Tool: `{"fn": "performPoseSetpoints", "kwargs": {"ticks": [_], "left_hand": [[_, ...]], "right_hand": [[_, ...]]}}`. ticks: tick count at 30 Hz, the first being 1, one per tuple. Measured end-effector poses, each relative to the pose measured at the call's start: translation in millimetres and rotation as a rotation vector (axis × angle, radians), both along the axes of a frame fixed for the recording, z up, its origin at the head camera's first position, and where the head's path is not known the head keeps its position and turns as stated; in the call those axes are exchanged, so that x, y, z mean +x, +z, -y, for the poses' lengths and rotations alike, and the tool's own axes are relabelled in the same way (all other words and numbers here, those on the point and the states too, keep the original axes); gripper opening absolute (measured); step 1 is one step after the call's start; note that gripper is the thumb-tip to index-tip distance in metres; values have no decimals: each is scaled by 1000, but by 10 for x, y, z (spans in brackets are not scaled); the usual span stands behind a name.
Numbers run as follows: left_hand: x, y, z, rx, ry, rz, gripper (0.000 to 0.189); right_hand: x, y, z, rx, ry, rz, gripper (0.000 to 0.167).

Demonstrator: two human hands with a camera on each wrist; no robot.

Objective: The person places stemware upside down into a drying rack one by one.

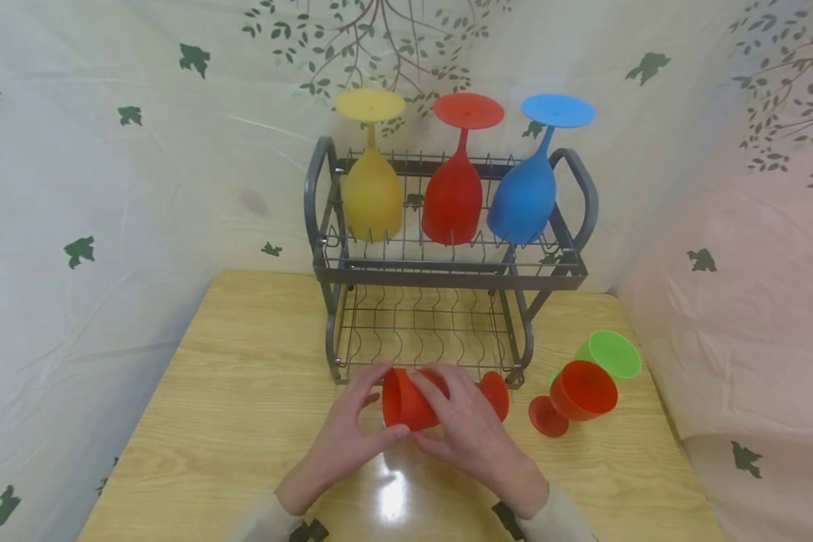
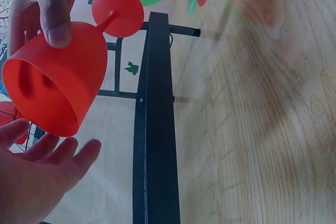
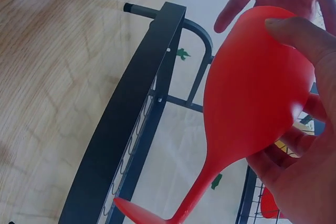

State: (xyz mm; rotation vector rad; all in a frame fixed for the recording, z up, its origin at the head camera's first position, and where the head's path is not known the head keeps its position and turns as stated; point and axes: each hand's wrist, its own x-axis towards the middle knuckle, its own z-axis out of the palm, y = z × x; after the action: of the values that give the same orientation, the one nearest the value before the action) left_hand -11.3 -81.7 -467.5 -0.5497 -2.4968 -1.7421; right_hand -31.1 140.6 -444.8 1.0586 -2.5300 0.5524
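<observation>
A smooth, egg-bowled red goblet [image 3: 252, 98] tilts sideways above the wood-grained surface [image 1: 244, 376], before a dark metal-and-wire rack [image 1: 447, 279]. The right hand [image 1: 470, 425] is clamped round its bowl; the left hand [image 1: 345, 433] has fingers apart beside the rim, contact indeterminable. Three upturned goblets [image 1: 452, 199], thin-stemmed and disc-footed, stand on the upper tier.
</observation>
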Motion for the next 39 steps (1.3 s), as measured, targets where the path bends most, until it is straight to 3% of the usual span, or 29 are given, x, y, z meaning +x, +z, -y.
{"fn": "performPoseSetpoints", "kwargs": {"ticks": [13, 17, 21, 28, 34, 39], "left_hand": [[-30, -40, -21, 63, -11, -37, 72], [-27, -45, -11, 115, 0, -11, 72], [-21, -53, 9, 164, 26, 52, 71], [-48, -70, 71, 227, 61, 114, 69], [-91, -102, 131, 304, 45, 142, 68], [-116, -110, 178, 348, 37, 178, 67]], "right_hand": [[-7, -45, 6, 3, 20, -36, 82], [-8, -48, -31, -6, 22, -40, 89], [-6, -31, -111, -94, 15, -47, 94], [-22, -3, -255, -304, -43, -123, 72], [-76, -33, -328, -514, -67, -233, 74], [-83, -97, -387, -603, -136, -214, 82]]}}
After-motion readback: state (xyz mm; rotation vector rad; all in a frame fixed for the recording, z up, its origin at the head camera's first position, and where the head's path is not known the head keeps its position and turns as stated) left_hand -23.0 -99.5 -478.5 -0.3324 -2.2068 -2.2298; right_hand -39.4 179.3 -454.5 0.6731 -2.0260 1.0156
